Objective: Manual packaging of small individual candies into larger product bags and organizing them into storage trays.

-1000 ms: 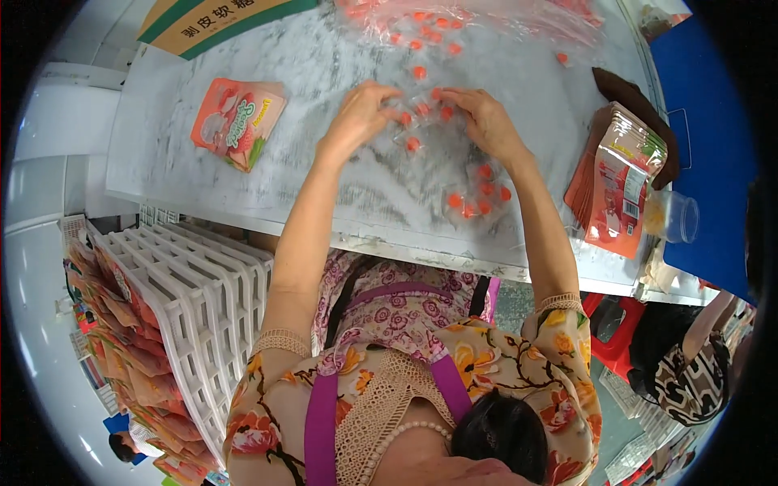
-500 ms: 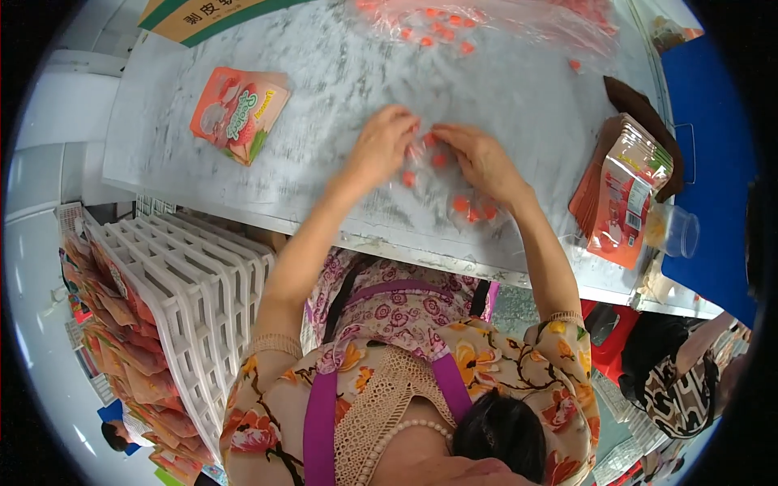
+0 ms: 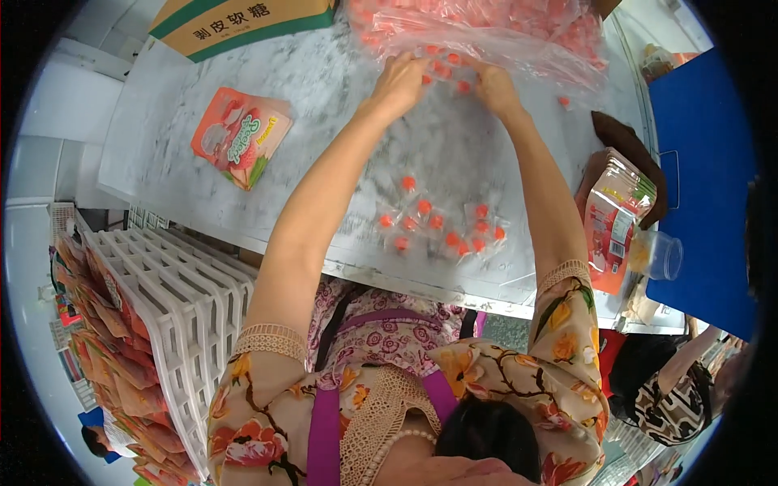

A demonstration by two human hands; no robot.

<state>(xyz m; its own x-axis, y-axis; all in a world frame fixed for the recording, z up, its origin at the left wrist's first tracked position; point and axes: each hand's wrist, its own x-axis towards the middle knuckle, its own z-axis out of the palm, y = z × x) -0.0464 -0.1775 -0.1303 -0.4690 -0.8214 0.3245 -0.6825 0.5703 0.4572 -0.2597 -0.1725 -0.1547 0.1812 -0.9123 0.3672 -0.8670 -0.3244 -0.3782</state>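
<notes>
Both of my arms reach across the table to its far side. My left hand [image 3: 400, 81] is open beside a small group of red candies in clear wrappers [image 3: 442, 70], its fingertips at their left edge. My right hand [image 3: 496, 87] is on the other side of them, open, its index finger stretched towards the candies and its other fingers partly hidden. Just beyond both hands lies a large clear plastic bag [image 3: 519, 36] full of the same red candies. Nearer to me, between my forearms, are two loose clusters of wrapped candies [image 3: 423, 206], the right one [image 3: 475, 231] tighter.
A red and pink pouch stack [image 3: 241, 138] lies at the left. More pouches [image 3: 612, 219] are piled at the right, beside a clear plastic cup [image 3: 666, 256] and a dark brown cloth [image 3: 628, 138]. A cardboard box [image 3: 243, 28] stands far left; white crates [image 3: 174, 300] stand below the table edge.
My hands have moved away from me, from the middle of the table to the candies by the big bag. The candies they were handling now lie in a cluster near me.
</notes>
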